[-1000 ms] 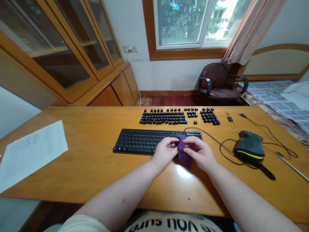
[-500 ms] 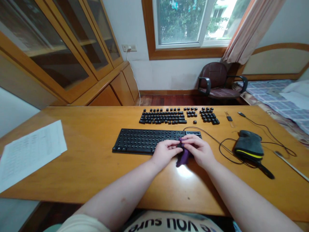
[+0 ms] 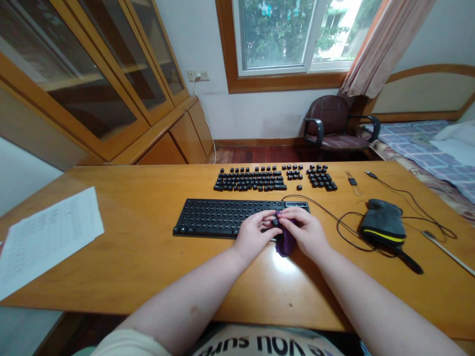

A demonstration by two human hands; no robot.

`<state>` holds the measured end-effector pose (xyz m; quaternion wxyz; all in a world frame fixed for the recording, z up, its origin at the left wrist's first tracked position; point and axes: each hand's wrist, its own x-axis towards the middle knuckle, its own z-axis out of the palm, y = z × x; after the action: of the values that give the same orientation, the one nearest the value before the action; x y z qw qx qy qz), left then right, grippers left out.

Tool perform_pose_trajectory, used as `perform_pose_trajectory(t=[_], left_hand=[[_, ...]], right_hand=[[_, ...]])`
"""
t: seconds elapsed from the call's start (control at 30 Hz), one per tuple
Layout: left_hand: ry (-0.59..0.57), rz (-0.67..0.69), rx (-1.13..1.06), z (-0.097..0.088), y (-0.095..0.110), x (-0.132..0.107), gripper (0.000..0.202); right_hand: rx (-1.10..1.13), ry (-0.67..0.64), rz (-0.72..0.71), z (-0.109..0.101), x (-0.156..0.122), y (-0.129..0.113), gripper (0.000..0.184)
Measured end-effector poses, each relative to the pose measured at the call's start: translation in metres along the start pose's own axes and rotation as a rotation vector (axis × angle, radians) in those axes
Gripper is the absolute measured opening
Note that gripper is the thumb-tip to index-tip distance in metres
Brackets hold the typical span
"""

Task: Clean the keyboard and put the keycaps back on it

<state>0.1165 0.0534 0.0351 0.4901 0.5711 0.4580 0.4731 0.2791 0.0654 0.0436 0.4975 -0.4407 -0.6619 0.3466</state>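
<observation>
Purple cloth (image 3: 285, 245) mostly under right grip (image 3: 306, 232)

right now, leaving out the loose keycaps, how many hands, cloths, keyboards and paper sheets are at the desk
hands: 2 (left hand, right hand)
purple cloth: 1
keyboard: 1
paper sheet: 1
total: 5

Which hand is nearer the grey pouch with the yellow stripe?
Right. The right hand, gripping a purple cloth at the right end of the keyboard, lies left of the grey pouch; the left hand sits farther left, beyond it.
</observation>
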Motion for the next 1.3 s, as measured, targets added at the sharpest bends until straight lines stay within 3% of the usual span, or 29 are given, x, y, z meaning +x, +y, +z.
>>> perform_pose_trajectory(t=[0.17, 0.27, 0.4, 0.6, 0.7, 0.77, 0.87, 0.93, 1.07, 1.17, 1.3], left_hand=[[0.052, 0.055, 0.144, -0.003, -0.002, 0.001, 0.023], [0.042, 0.134, 0.265, -0.007, 0.000, 0.001, 0.022], [0.052, 0.175, 0.310, -0.008, 0.005, 0.001, 0.020], [0.070, 0.064, 0.195, -0.004, 0.002, 0.002, 0.019], [0.050, -0.037, 0.008, -0.002, -0.002, 0.005, 0.026], [0.048, -0.072, -0.109, 0.000, -0.003, 0.006, 0.030], [0.066, -0.074, -0.153, -0.001, -0.002, 0.007, 0.025], [0.071, -0.075, -0.153, -0.001, 0.000, 0.007, 0.022], [0.032, -0.082, -0.136, -0.002, 0.001, 0.006, 0.022], [0.044, -0.066, -0.145, -0.002, 0.001, 0.006, 0.021], [0.090, -0.021, -0.162, -0.003, -0.001, 0.007, 0.019]], right_hand=[[-0.065, 0.002, -0.067, 0.002, -0.004, -0.001, 0.009], [-0.078, -0.053, -0.140, 0.006, -0.006, -0.003, 0.011], [0.009, -0.049, -0.070, 0.009, -0.004, -0.002, 0.009], [0.091, 0.030, 0.067, 0.005, 0.001, 0.007, 0.005], [0.090, 0.056, 0.134, 0.005, 0.000, 0.007, 0.018], [0.036, 0.030, 0.108, 0.005, 0.000, 0.005, 0.022], [-0.038, -0.058, -0.019, 0.002, 0.000, 0.001, 0.009], [-0.040, -0.081, -0.051, -0.001, 0.001, 0.001, 0.015], [-0.034, -0.002, -0.024, -0.002, 0.002, 0.005, 0.023], [-0.055, 0.024, 0.017, 0.000, 0.002, 0.006, 0.015], [-0.078, -0.122, -0.021, -0.001, 0.003, 0.001, 0.013]])
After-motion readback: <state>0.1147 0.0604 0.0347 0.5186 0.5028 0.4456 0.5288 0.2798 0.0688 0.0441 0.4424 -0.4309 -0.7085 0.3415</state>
